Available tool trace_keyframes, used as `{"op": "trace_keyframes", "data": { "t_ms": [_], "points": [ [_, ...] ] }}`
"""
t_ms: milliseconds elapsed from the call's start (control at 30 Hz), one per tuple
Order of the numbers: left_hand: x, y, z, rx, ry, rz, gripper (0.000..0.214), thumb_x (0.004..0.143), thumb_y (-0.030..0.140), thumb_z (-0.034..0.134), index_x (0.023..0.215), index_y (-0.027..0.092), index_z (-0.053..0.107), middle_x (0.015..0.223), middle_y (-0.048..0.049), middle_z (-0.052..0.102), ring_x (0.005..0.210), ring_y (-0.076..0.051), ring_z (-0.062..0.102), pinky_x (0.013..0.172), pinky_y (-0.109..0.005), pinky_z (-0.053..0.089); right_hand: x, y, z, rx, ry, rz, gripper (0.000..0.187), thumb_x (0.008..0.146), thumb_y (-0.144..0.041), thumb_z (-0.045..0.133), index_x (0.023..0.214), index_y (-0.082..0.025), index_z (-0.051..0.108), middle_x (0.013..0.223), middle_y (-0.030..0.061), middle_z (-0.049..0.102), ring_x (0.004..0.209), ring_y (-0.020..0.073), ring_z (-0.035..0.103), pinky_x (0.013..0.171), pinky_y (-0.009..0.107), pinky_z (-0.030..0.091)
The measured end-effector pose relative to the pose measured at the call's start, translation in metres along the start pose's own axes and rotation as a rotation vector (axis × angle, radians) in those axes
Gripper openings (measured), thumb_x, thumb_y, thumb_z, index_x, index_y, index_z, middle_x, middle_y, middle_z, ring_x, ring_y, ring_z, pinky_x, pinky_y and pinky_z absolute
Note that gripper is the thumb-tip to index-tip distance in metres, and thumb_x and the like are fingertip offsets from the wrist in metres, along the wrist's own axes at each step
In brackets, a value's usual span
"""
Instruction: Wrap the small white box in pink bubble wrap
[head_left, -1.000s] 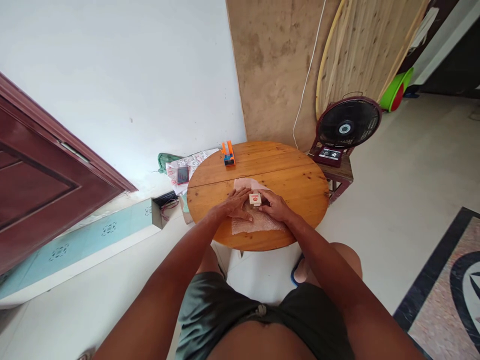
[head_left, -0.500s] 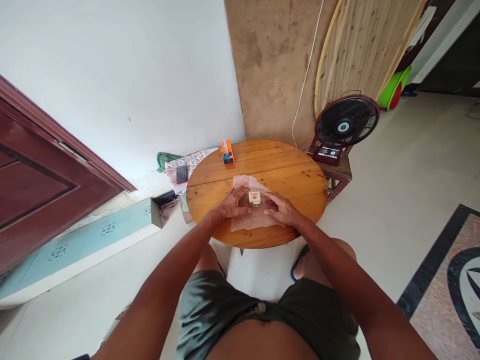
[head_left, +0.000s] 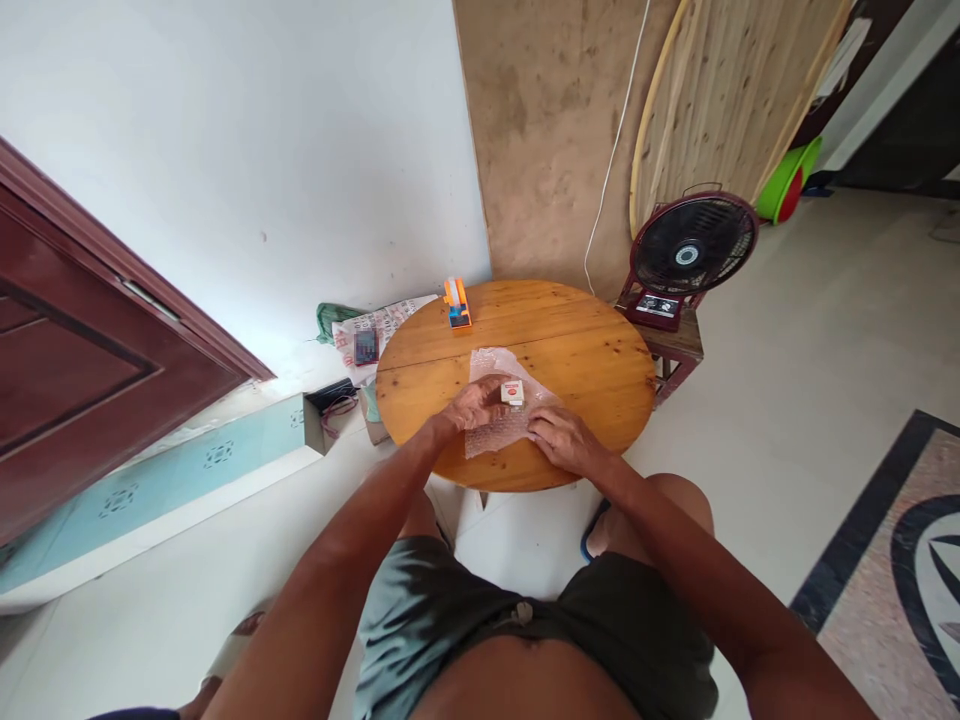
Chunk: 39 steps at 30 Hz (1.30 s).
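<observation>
A small white box with a red mark (head_left: 512, 392) stands on a sheet of bubble wrap (head_left: 491, 362) spread on the round wooden table (head_left: 592, 370). My left hand (head_left: 472, 404) touches the box's left side, its fingers curled against it. On the wrap's near right corner, just short of the box, my right hand (head_left: 559, 436) lies with its fingers stretched out flat.
An orange and blue tape dispenser (head_left: 456, 304) stands at the table's far edge. A dark red fan (head_left: 691, 256) sits on a low stool to the right. Papers and a phone (head_left: 365, 346) lie on the floor left of the table. A brown door (head_left: 82, 360) is at far left.
My right hand has let go of the box and slid back toward me onto the wrap's near corner. My left hand stays at the box.
</observation>
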<state>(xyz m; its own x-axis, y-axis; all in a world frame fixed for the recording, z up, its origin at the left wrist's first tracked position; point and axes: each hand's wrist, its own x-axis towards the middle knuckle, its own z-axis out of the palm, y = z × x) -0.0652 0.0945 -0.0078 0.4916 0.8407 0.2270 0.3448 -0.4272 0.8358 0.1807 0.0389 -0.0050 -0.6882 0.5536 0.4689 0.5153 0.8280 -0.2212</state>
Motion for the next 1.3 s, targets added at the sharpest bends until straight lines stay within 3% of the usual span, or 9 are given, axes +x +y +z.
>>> {"op": "trace_keyframes", "data": {
  "t_ms": [200,333,500,700,867,1000,1100,1200,1300],
  "points": [
    [0.001,0.023,-0.007,-0.019,-0.052,-0.071,0.053,0.086,0.062,0.054,0.106,0.015,0.067,0.105,-0.0105,0.066,0.101,-0.023,0.061,0.095,-0.038,0.049,0.020,0.012,-0.001,0.011,0.060,0.142,0.019,0.096,-0.022,0.047,0.099,-0.021,0.066,0.104,0.0092,0.067,0.098,0.0203,0.062,0.083,0.030,0.050],
    [0.005,0.040,-0.027,0.075,-0.161,-0.186,0.065,0.089,0.068,0.040,0.115,0.015,0.067,0.111,-0.0097,0.069,0.104,-0.025,0.062,0.096,-0.037,0.048,0.036,0.019,-0.002,-0.004,0.020,0.257,0.018,0.097,-0.025,0.048,0.098,-0.020,0.065,0.101,0.0095,0.067,0.096,0.0214,0.062,0.085,0.031,0.048],
    [0.014,0.047,-0.041,0.224,-0.276,-0.271,0.071,0.072,0.061,0.068,0.130,0.020,0.060,0.138,-0.0077,0.058,0.130,-0.030,0.051,0.112,-0.038,0.037,0.051,0.026,-0.005,-0.002,-0.008,0.349,0.022,0.097,-0.026,0.045,0.092,-0.019,0.065,0.100,0.0098,0.067,0.093,0.0214,0.061,0.083,0.031,0.046],
    [0.019,0.034,-0.024,0.096,-0.113,-0.262,0.037,0.079,0.044,0.063,0.097,0.013,0.072,0.078,-0.0037,0.068,0.069,-0.017,0.060,0.068,-0.030,0.050,0.062,0.034,-0.009,0.022,-0.079,0.490,0.025,0.094,-0.029,0.048,0.095,-0.017,0.070,0.094,0.0080,0.070,0.085,0.0199,0.060,0.079,0.028,0.043],
    [0.020,0.026,-0.007,0.158,0.066,-0.285,0.026,0.083,0.034,0.059,0.086,0.011,0.069,0.070,-0.0026,0.063,0.060,-0.011,0.053,0.060,-0.024,0.046,0.071,0.040,-0.010,0.081,-0.120,0.618,0.029,0.092,-0.032,0.051,0.102,-0.017,0.073,0.088,0.0048,0.072,0.080,0.0174,0.060,0.071,0.023,0.040],
    [0.025,0.024,-0.003,0.265,0.137,-0.298,0.020,0.083,0.027,0.055,0.086,0.012,0.068,0.076,-0.0050,0.066,0.068,-0.015,0.059,0.067,-0.027,0.051,0.077,0.045,-0.007,0.032,-0.162,0.680,0.029,0.090,-0.034,0.054,0.098,-0.016,0.075,0.087,0.0068,0.072,0.079,0.0183,0.061,0.069,0.024,0.040],
    [0.022,0.031,0.000,0.371,0.187,-0.281,0.027,0.084,0.022,0.052,0.104,0.011,0.067,0.098,-0.0122,0.070,0.090,-0.023,0.065,0.084,-0.038,0.054,0.080,0.046,-0.005,-0.017,-0.196,0.698,0.030,0.089,-0.036,0.055,0.092,-0.015,0.076,0.086,0.0084,0.073,0.078,0.0190,0.061,0.068,0.025,0.040],
    [0.007,0.045,0.014,0.479,0.214,-0.181,0.039,0.086,0.021,0.050,0.122,0.014,0.060,0.136,-0.0160,0.056,0.130,-0.030,0.048,0.114,-0.051,0.035,0.080,0.046,-0.003,-0.044,-0.213,0.683,0.031,0.090,-0.036,0.054,0.090,-0.015,0.076,0.087,0.0082,0.073,0.077,0.0182,0.061,0.068,0.025,0.040],
    [-0.013,0.057,0.037,0.677,0.111,0.030,0.043,0.090,0.028,0.046,0.131,0.015,0.054,0.147,-0.0158,0.047,0.145,-0.031,0.031,0.122,-0.055,0.018,0.080,0.047,-0.001,-0.073,-0.222,0.672,0.034,0.091,-0.039,0.053,0.085,-0.014,0.076,0.085,0.0087,0.073,0.076,0.0176,0.060,0.067,0.024,0.039]
  ]
}}
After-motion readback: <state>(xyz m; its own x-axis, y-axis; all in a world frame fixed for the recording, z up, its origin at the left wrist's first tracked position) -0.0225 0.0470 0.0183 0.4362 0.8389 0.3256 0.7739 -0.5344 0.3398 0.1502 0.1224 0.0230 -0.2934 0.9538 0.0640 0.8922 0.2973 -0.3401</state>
